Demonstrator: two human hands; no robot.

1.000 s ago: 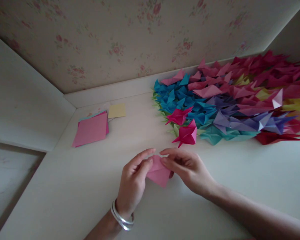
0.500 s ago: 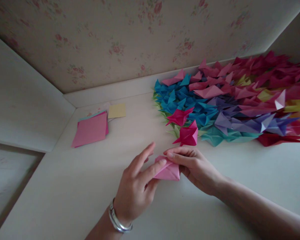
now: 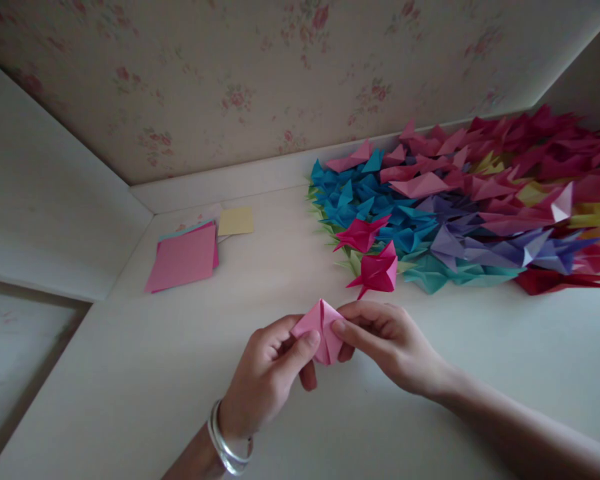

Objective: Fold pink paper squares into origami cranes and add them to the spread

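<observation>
A small piece of folded pink origami paper (image 3: pixel 322 325) is held up between both hands, its shape a diamond with a crease or slit down the middle. My left hand (image 3: pixel 275 367) pinches its left side, thumb on the front face and fingers behind. On the right edge, my right hand (image 3: pixel 385 340) grips it with the thumb in front and the fingers curled at the back. Just beyond the hands lie two magenta folded paper cranes, a nearer crane (image 3: pixel 379 268) and a farther crane (image 3: pixel 362 234).
A large heap of colourful folded paper cranes (image 3: pixel 460 200) spreads along the wall at the right. At the left lie a stack of pink paper squares (image 3: pixel 183 259) and a yellow square (image 3: pixel 237 220) on the white table (image 3: pixel 105 387). A white panel (image 3: pixel 55 180) stands far left.
The pink paper has been turned from a flat-edged position into an upright diamond facing me. My left hand's raised fingers have closed behind it, and both hands now pinch its sides.
</observation>
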